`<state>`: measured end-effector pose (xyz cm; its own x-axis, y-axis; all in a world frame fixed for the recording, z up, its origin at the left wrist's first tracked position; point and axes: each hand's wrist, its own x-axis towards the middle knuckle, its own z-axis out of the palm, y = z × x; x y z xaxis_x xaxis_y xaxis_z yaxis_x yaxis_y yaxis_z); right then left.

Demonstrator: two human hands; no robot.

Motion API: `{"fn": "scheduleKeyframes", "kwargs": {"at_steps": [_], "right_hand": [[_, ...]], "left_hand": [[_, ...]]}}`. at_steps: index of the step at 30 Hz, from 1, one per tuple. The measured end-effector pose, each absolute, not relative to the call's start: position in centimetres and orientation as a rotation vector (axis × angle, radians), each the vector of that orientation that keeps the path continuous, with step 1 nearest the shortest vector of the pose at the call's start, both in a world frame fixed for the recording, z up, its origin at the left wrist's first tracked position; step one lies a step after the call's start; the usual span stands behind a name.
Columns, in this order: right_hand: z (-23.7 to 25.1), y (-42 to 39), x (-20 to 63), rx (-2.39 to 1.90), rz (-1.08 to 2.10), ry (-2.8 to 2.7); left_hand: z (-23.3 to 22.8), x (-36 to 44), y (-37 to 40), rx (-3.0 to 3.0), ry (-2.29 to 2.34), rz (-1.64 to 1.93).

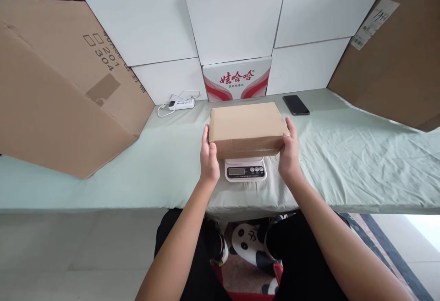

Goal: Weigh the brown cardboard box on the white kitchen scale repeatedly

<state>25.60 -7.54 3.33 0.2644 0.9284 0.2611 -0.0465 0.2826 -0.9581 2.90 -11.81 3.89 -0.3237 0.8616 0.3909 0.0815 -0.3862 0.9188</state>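
A flat brown cardboard box (245,122) is gripped at its two ends between my hands. My left hand (209,156) presses on its left end, thumb at the near corner. My right hand (289,152) holds the right end, with the thumb on the near right corner. Right below the box is a white kitchen scale (245,172), its display and buttons facing me. The box hides the scale's weighing plate, so I cannot tell whether the two touch.
Behind stand white boxes (233,21) and a red-and-white printed carton (237,80). A power strip with a cable (181,104) lies back left, a black phone (296,105) back right. Large cardboard sheets (62,85) flank the green-covered table (165,168).
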Motion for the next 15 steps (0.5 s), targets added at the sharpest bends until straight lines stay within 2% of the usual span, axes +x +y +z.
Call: {"fn": "scheduleKeyframes", "kwargs": {"at_steps": [7,15], "right_hand": [[4.1,-7.1,25.1,-1.006,0.88,-1.058],[9.7,-2.3,23.8,-0.865,0.69,-1.182]], "left_hand": [[4.2,3.0,-11.2,1.361,1.199,1.746],[8.9,1.7,-5.1,1.407,1.028,1.886]]}}
